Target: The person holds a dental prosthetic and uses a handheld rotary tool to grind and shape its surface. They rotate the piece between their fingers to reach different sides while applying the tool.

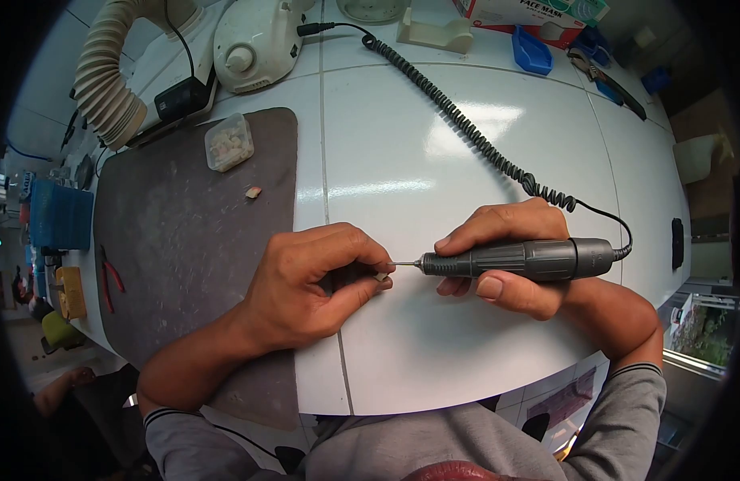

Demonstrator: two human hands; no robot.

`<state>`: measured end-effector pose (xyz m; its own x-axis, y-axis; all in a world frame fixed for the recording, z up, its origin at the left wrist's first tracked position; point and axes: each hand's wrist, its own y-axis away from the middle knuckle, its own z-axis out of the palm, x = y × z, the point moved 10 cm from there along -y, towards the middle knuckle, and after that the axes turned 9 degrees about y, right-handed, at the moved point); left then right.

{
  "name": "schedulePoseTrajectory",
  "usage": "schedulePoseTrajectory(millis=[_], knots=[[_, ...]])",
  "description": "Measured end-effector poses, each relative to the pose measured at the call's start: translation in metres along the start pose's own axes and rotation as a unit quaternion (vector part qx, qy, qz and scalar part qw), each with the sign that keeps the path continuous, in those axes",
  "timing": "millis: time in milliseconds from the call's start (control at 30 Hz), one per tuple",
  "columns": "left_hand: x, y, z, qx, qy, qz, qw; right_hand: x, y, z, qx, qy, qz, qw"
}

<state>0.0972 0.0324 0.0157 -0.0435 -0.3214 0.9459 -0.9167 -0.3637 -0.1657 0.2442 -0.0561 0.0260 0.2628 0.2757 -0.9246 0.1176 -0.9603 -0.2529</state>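
Note:
My right hand (510, 222) is wrapped around a black rotary handpiece (538, 260), held level and pointing left. The handpiece's thin metal bit (405, 264) reaches the fingertips of my left hand (310, 280). Those fingers are closed in a pinch on a small pale piece (381, 276), mostly hidden by the thumb and index finger. Both hands are over the white table, left of its middle seam and right of the dark mat (202, 232). A coiled black cord (466, 120) runs from the handpiece's back end to the far side.
On the mat are a clear tub (229, 143) of pale pieces, one loose fragment (253, 192) and red-handled pliers (111, 279). Behind stand a white control unit (254, 48), a ribbed hose (109, 76), a handpiece rest (434, 34), a blue tray (532, 51) and a face mask box (526, 20).

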Motion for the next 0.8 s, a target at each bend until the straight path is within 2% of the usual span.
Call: schedulePoseTrajectory(millis=[300, 400, 600, 800], knots=[[0.003, -0.002, -0.001, -0.023, -0.002, -0.018, 1.000, -0.001, 0.001, 0.000, -0.006, -0.021, -0.018, 1.000], [-0.005, 0.001, -0.005, 0.017, 0.027, -0.020, 0.999, -0.002, 0.001, -0.001, 0.001, -0.036, -0.014, 0.999], [-0.002, -0.001, -0.005, 0.014, -0.005, -0.042, 0.999, 0.000, 0.002, -0.001, -0.001, -0.035, -0.009, 0.999], [-0.006, 0.001, -0.006, 0.018, 0.020, -0.049, 0.998, 0.001, 0.002, -0.001, -0.002, -0.035, -0.002, 0.999]])
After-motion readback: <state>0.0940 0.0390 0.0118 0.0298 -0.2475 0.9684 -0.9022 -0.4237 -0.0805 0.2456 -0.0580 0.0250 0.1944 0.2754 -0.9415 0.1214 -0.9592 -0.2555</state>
